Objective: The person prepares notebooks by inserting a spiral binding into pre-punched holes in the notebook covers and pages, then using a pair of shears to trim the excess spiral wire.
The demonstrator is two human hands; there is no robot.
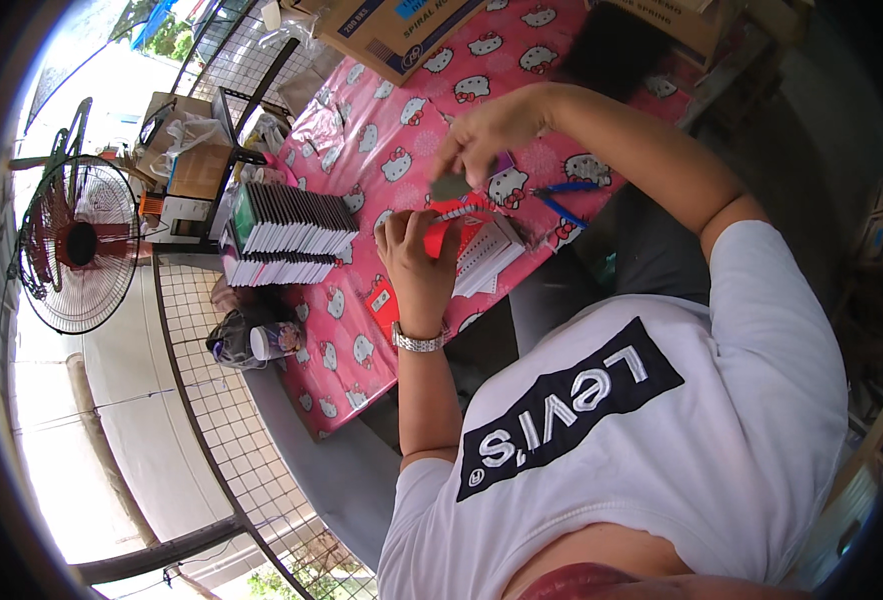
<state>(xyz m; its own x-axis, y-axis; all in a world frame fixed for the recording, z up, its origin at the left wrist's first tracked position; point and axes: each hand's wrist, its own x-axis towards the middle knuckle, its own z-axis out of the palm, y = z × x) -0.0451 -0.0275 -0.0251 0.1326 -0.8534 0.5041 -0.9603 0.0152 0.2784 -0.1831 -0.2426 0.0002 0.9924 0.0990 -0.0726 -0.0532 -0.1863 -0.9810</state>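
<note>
My left hand [416, 250], with a metal watch at the wrist, is closed on a small spiral notebook [459, 211] with a wire-bound edge, held just above the table. Over it, my right hand [499, 132] has its fingers bent around a dark grey-green flat piece [450, 187]; whether this is the notebook's cover I cannot tell. Red covers [444, 240] and a stack of white hole-punched sheets [494, 255] lie under and beside my left hand. Blue-handled pliers [566, 200] rest on the table to the right. A purple piece [503, 162] shows below my right hand.
Piled notebooks [291, 232] stand at the left of the pink patterned tablecloth [396, 165]. Cardboard boxes [391, 35] occupy the far side. A fan [81, 243] stands beyond the table's left edge, and a white-lidded jar [275, 341] sits near the left corner.
</note>
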